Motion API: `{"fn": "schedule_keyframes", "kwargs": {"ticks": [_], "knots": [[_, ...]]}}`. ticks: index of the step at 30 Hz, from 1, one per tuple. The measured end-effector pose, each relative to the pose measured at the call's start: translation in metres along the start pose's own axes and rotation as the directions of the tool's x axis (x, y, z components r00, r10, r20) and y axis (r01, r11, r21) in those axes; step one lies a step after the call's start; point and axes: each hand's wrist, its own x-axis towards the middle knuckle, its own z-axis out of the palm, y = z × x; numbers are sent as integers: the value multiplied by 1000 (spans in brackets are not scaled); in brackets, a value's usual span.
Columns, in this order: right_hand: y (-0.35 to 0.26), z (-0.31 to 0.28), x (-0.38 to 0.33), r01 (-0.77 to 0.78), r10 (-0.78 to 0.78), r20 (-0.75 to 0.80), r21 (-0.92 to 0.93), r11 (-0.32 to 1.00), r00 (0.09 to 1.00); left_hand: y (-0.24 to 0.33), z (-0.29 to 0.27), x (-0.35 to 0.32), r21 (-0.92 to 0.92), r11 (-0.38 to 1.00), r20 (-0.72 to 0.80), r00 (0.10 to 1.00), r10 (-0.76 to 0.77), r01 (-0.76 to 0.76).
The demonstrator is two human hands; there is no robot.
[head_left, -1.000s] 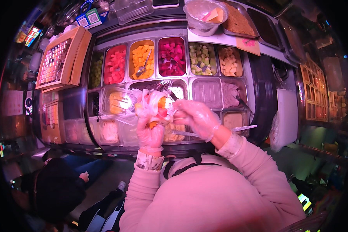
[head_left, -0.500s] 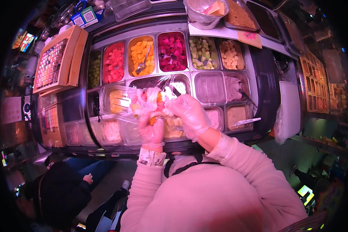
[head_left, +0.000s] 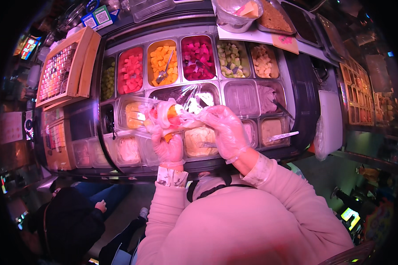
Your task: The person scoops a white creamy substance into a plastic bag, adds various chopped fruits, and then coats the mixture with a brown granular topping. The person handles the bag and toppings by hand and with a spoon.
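Note:
My gloved left hand (head_left: 169, 151) is closed around a pale, thin-skinned fruit wrap (head_left: 162, 118), with orange and red pieces and something white showing at its upper end. My right hand (head_left: 229, 134), also in a clear glove, pinches a strip of thin translucent film (head_left: 191, 118) at the wrap's right side. The film is stretched between the two hands; whether it is plastic or part of the skin I cannot tell. Both hands hover over the front rows of tubs. Just below them lies a tub of cream-coloured paste (head_left: 200, 136) with a spatula in it.
Behind the hands stand metal pans of red cubes (head_left: 130, 73), mango cubes (head_left: 157, 62) with a spoon, magenta cubes (head_left: 198, 55) and green cubes (head_left: 232, 57). A wooden rack (head_left: 68, 66) stands left. A clear bowl (head_left: 236, 17) sits at the back. A person (head_left: 70, 221) is at lower left.
My right hand has moved right and slightly down, drawing the film out longer. My left hand has shifted slightly left with the wrap, uncovering more of the cream-coloured tub.

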Motion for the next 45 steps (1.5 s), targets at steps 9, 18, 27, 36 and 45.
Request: {"fn": "schedule_keyframes", "kwargs": {"ticks": [9,18,27,36,45], "knots": [[4,-8,14,-208,207,25,85,974,978,3,15,-11,80,994,56,995,-79,75],[-18,5,16,-313,379,192,-301,901,905,15,23,-18,158,978,97,983,-155,139],[-21,10,26,-267,468,152,-653,709,871,23,30,-27,178,971,62,983,-171,157],[-31,7,16,-267,349,104,-456,849,931,26,15,-33,196,959,59,973,-222,206],[-50,33,-11,108,-7,338,-282,953,941,29,23,-33,258,942,158,952,-260,215]]}}
